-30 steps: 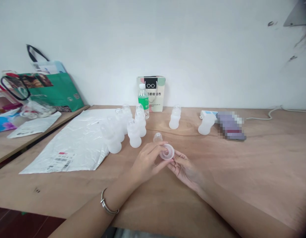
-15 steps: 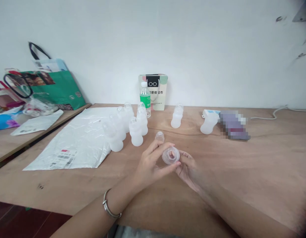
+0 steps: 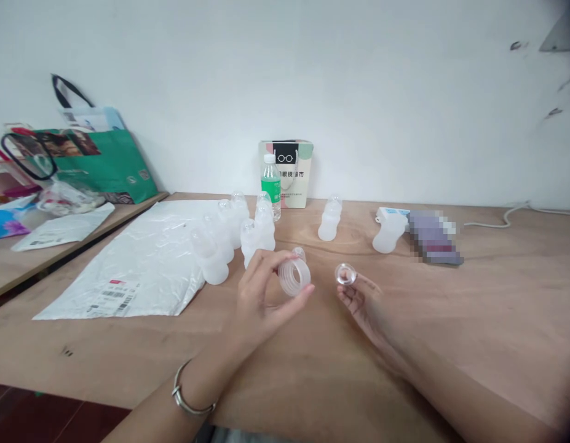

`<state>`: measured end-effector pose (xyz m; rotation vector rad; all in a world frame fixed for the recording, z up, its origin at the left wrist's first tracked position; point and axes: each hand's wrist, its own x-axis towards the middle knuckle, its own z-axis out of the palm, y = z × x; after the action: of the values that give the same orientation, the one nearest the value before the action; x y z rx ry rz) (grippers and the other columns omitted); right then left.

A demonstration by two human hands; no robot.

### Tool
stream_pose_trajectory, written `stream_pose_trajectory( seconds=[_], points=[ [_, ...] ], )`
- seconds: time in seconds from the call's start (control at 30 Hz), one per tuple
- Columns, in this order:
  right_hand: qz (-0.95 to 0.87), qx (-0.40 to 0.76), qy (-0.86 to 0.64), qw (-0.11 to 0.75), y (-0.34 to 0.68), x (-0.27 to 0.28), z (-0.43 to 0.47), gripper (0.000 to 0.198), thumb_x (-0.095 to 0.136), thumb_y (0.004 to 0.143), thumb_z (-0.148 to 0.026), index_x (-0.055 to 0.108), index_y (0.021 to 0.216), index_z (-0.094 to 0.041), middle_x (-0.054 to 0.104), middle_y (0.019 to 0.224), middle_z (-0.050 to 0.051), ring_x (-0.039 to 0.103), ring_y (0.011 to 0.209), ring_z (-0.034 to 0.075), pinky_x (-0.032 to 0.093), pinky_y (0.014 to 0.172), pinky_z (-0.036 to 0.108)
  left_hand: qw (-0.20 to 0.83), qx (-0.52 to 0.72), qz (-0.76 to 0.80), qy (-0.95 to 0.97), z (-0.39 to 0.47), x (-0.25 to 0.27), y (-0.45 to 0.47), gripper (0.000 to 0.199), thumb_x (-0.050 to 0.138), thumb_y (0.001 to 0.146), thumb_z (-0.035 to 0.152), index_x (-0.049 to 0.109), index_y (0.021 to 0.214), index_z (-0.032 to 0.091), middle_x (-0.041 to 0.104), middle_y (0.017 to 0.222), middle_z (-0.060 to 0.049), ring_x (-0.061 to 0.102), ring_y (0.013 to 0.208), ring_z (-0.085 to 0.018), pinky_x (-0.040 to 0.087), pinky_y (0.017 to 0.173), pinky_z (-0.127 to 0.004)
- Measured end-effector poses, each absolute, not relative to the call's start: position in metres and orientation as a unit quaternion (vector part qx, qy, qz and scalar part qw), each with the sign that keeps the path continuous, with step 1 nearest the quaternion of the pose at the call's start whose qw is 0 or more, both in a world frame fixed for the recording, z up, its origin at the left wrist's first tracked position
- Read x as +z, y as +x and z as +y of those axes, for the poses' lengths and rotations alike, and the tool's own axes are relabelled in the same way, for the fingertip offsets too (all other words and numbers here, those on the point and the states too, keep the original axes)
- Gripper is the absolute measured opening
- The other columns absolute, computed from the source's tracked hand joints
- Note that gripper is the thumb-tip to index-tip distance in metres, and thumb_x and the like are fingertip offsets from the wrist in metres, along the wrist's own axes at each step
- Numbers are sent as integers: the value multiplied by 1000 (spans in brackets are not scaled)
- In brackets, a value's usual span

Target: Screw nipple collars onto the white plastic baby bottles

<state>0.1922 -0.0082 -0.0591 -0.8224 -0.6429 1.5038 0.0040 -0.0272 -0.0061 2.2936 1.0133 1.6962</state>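
Observation:
My left hand (image 3: 261,295) is closed around a translucent threaded bottle collar (image 3: 294,277), its open round side facing me. To the right, my right hand (image 3: 365,301) pinches a small clear baby bottle teat (image 3: 345,274) by its underside, the round rim turned up. The two parts are apart, above the wooden table. Behind the collar, a clear dome cap (image 3: 299,253) is partly hidden by my left fingers. A frosted baby bottle body (image 3: 388,234) with no cap stands at the right. One capped baby bottle (image 3: 329,220) stands farther back.
Several capped baby bottles (image 3: 214,258) stand at left, some by a white plastic mailer (image 3: 128,264). A water bottle (image 3: 270,187) and paper bag (image 3: 296,175) are against the wall. A white box (image 3: 393,214), a blurred-out item (image 3: 435,237) and a cable (image 3: 501,221) lie right.
The teat and collar, together before, are now separate. My left hand has moved left with the collar, and my right hand has moved slightly right with the teat.

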Motion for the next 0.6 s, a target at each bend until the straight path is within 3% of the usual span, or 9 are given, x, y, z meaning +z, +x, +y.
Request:
stream_pose_trajectory(
  seconds=[0.23, 0.47, 0.6],
  points=[
    [-365, 671, -338, 550, 179, -50, -16, 16, 68, 74, -33, 70, 84, -21, 70, 85, 1, 64, 78, 11, 50, 81, 24, 177, 482, 354, 781, -21, -10, 8, 34, 57, 82, 21, 48, 115, 23, 50, 116, -9, 51, 107, -20, 47, 89, -36],
    [-362, 662, -355, 552, 179, -54, -19, 14, 72, 70, -31, 67, 77, -20, 68, 77, -2, 64, 71, 9, 52, 77, 25, 223, 417, 372, 799, -17, -20, 9, 45, 61, 81, 27, 40, 121, 24, 56, 117, -5, 55, 105, -19, 45, 91, -35],
    [-361, 627, -359, 589, 186, -57, -16, 16, 71, 71, -33, 60, 73, -21, 69, 89, 0, 65, 85, 15, 51, 85, 36, 174, 428, 404, 790, -13, -22, 8, 40, 60, 82, 24, 42, 118, 22, 54, 114, -6, 54, 102, -19, 45, 89, -35]
  ],
)
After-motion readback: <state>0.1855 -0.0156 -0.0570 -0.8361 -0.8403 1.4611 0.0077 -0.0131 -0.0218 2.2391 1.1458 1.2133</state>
